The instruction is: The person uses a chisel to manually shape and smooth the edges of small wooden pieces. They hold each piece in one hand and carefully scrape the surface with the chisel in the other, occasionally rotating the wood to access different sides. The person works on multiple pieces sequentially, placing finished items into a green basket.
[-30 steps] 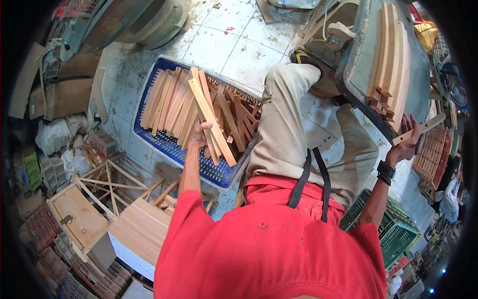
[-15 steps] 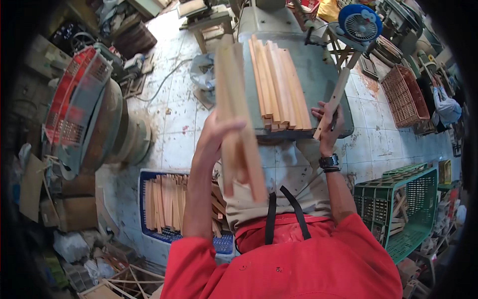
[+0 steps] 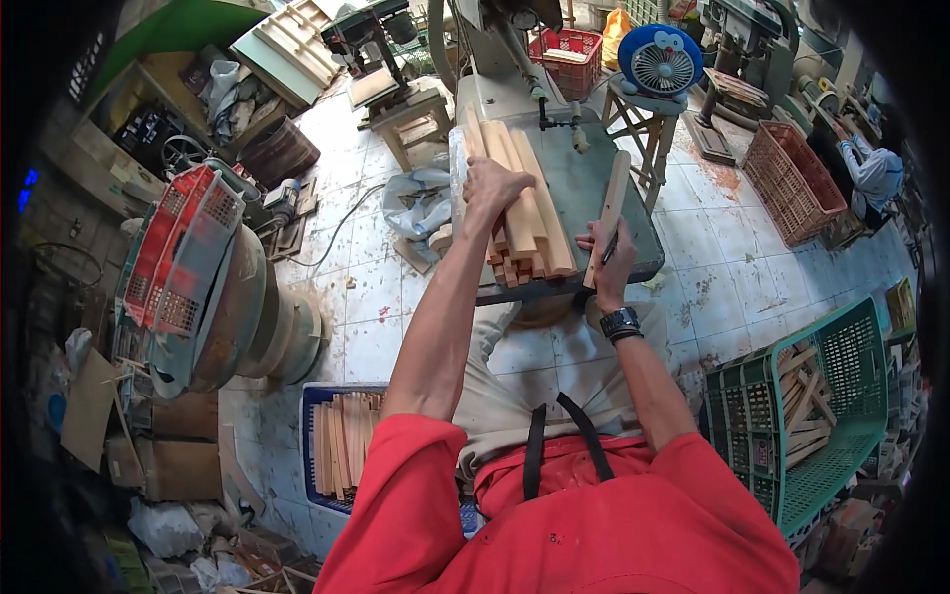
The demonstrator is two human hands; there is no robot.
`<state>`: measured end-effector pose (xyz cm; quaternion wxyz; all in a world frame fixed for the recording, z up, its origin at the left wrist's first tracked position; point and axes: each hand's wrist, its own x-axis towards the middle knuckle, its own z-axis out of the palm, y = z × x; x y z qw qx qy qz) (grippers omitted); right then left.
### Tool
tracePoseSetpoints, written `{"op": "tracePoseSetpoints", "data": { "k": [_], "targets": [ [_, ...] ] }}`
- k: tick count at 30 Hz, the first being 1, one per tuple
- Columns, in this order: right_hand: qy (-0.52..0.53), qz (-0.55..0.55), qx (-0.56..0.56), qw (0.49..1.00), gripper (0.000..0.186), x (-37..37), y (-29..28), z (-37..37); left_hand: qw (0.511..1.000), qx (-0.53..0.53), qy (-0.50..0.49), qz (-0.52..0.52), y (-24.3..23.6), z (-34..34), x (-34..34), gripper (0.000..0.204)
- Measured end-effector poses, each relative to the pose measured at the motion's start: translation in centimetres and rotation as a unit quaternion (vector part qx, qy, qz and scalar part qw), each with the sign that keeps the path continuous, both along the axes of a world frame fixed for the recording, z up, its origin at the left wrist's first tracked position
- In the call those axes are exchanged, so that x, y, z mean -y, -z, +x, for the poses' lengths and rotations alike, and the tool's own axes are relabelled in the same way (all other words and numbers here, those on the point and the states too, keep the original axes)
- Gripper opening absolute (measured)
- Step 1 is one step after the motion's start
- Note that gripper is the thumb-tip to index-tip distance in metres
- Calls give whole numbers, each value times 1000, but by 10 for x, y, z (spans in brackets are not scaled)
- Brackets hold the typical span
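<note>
My left hand (image 3: 492,186) rests palm-down on a stack of pale wooden slats (image 3: 522,210) lying on the grey machine table (image 3: 594,188). The fingers curl over the top slats. My right hand (image 3: 609,259) grips a single narrow wooden slat (image 3: 612,210) that stands nearly upright at the table's near edge, just right of the stack. A dark watch sits on that wrist. Behind the stack rises the machine's column and blade guard (image 3: 539,94).
A blue crate (image 3: 341,445) of slats sits on the tiled floor at my lower left; a green crate (image 3: 807,416) with slats stands at my right. A stool with a blue fan (image 3: 661,61), red baskets and other machines ring the spot. Another person (image 3: 876,173) works far right.
My left hand carried a bundle of slats up from the blue crate and has set it down on the machine table's stack. My right hand still holds the single slat.
</note>
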<state>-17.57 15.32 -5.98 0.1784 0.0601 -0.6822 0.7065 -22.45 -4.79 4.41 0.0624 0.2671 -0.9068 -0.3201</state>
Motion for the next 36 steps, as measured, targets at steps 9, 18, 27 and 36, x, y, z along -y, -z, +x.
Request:
{"op": "tracePoseSetpoints", "data": {
  "k": [9,18,27,36],
  "targets": [
    [-8,-39,-18,999,25,5,-4,1,995,5,-34,-98,9,-16,-17,94],
    [-33,-26,-5,999,27,-13,-1,-4,913,-210,52,347,-28,78,10,44],
    [-173,-16,78,982,30,-43,-65,106,700,-312,31,642,25,194,-77,38],
    [-242,113,120,956,34,-42,-58,175,713,-358,-33,602,49,215,-106,32]
  ]
}}
